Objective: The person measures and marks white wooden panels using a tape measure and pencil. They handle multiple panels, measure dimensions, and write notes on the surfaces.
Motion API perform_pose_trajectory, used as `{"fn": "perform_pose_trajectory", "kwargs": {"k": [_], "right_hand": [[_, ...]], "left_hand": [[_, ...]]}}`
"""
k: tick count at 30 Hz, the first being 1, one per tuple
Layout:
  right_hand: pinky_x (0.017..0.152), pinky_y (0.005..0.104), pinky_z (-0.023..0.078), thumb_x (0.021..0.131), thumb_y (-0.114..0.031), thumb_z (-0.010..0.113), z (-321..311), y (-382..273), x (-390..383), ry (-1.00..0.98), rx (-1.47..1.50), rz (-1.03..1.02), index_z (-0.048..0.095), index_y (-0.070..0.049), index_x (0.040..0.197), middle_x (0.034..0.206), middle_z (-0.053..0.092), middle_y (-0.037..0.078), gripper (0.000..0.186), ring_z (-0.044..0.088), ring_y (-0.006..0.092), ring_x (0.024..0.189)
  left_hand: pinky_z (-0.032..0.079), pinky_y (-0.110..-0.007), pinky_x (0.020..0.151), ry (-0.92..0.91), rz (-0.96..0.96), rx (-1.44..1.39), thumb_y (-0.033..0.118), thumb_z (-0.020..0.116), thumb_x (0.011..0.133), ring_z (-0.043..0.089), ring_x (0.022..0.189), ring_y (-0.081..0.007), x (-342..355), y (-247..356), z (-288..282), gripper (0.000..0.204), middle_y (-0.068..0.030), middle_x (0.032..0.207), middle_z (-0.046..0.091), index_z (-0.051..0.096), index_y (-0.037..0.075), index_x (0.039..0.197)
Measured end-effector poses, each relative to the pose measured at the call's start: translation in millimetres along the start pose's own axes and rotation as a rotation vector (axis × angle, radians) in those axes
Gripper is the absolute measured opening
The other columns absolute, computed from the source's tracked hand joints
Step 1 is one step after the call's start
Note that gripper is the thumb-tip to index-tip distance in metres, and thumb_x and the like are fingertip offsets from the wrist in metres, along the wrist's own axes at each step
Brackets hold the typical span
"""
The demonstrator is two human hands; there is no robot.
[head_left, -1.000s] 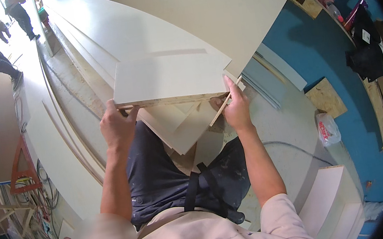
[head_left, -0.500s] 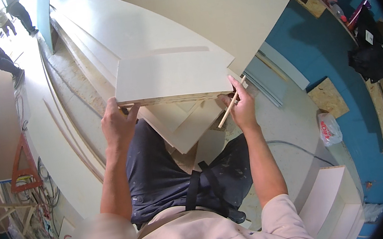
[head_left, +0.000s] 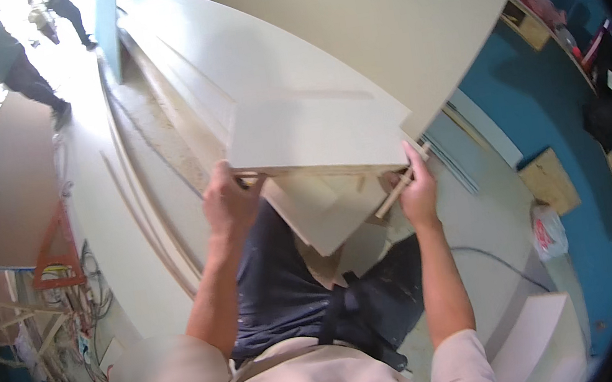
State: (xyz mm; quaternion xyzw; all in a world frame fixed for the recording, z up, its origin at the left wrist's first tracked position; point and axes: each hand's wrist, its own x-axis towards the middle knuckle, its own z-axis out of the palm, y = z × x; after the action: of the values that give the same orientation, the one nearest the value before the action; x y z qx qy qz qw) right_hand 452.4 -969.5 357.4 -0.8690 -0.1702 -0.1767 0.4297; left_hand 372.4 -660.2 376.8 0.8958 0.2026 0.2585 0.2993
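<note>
A white rectangular board (head_left: pixel 318 135) with a raw wood edge is held level across my lap by both hands. My left hand (head_left: pixel 230 205) is closed on its near left corner, with the thumb at the edge. At the near right corner my right hand (head_left: pixel 419 185) grips the board. A thin, pale wooden stick (head_left: pixel 393 196), pencil-like, also sits in that hand and points down toward my lap. Beneath the held board, pale board pieces (head_left: pixel 318 224) lie partly hidden between my knees.
Large white panels (head_left: pixel 264 49) lie ahead, and a beige panel (head_left: pixel 406 8) rises beyond. An orange triangular frame (head_left: pixel 57 258) and tangled cables are at left. A plastic bag (head_left: pixel 549 232) and small wooden board (head_left: pixel 550 182) lie at right. People (head_left: pixel 19 66) stand far left.
The whole scene has shifted right and somewhat down in the picture. The held board now slants a little, its right end lower. Both hands keep their grip.
</note>
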Motion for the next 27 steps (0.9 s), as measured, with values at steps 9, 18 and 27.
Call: {"fn": "perform_pose_trajectory", "kwargs": {"k": [9,18,27], "right_hand": [[0.097,0.0394,0.049,0.081,-0.014,0.08,-13,4,-7,0.037,0.022,0.006,0.047,0.001,0.141,0.13,0.06,0.022,0.07,0.059,0.0318,0.119],[0.088,0.0392,0.049,0.087,-0.017,0.074,-42,22,-15,0.166,0.183,0.024,0.053,0.002,0.13,0.118,0.062,0.018,0.051,0.061,0.0289,0.102],[0.074,0.031,0.048,0.087,-0.003,0.044,-52,-99,-85,-0.132,0.145,0.084,0.064,-0.003,0.111,0.103,0.063,0.012,0.032,0.057,0.0201,0.079]], "left_hand": [[0.055,-0.044,0.07,-0.047,0.017,-0.03,0.043,0.082,0.077,0.069,0.083,-0.0365,3,2,-8,0.053,-0.0174,0.085,0.068,0.054,0.003,0.097],[0.055,-0.043,0.082,-0.175,-0.099,-0.298,0.04,0.074,0.086,0.069,0.094,-0.0327,-4,-16,-18,0.056,-0.0168,0.105,0.07,0.055,0.001,0.122],[0.054,-0.037,0.096,-0.888,-0.764,-1.404,0.03,0.059,0.098,0.063,0.105,-0.0211,-98,-51,-28,0.031,-0.0086,0.107,0.065,0.06,0.005,0.117]]}}
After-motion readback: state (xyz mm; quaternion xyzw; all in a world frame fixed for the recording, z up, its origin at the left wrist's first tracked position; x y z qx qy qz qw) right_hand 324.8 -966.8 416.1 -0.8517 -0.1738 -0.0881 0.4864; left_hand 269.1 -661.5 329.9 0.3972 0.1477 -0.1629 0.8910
